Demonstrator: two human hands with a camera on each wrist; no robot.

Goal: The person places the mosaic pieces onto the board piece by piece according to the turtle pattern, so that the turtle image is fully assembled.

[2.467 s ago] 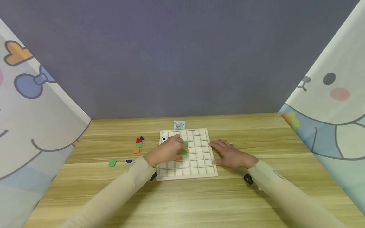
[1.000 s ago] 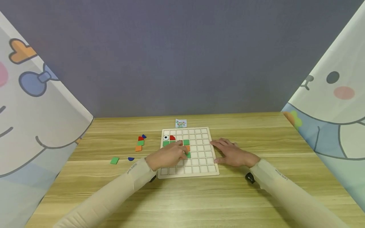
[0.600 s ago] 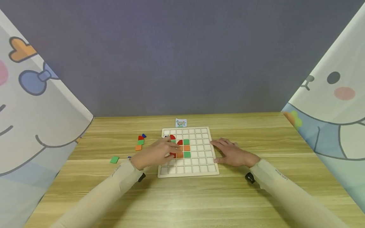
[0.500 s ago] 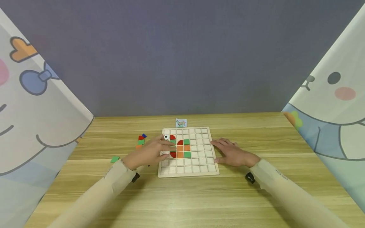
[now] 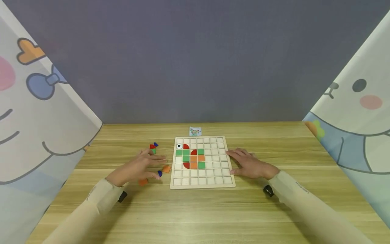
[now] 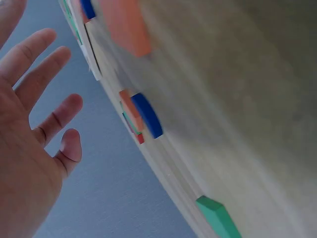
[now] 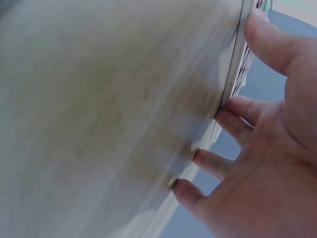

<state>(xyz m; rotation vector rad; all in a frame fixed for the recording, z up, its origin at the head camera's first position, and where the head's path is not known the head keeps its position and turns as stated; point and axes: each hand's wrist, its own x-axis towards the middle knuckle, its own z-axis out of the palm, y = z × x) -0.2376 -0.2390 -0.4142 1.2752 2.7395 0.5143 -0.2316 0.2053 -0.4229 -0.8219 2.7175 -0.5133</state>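
My left hand (image 5: 138,169) is over the table left of the gridded wooden board (image 5: 216,181), fingers spread and holding nothing. Close by it lie an orange tile (image 5: 166,168), a blue half-round piece (image 5: 159,173) and another orange tile (image 5: 143,182). In the left wrist view, a green tile (image 6: 218,216) also lies on the table. On the board are a white eye piece (image 5: 179,146), red quarter-rounds (image 5: 186,165), green squares (image 5: 201,165) and orange squares (image 5: 193,158). My right hand (image 5: 251,166) rests on the table, its fingertips and thumb touching the board's right edge.
A small picture card (image 5: 195,131) lies behind the board. Red (image 5: 152,146) and green (image 5: 153,151) pieces, with a blue piece (image 5: 156,144), sit at the upper left, partly behind the left hand. A dark panel (image 5: 195,61) stands along the table's far edge.
My left hand, earlier holding a green tile over the board, has left it and moved left to the loose pieces. That green square now lies in the board. The right hand stays put.
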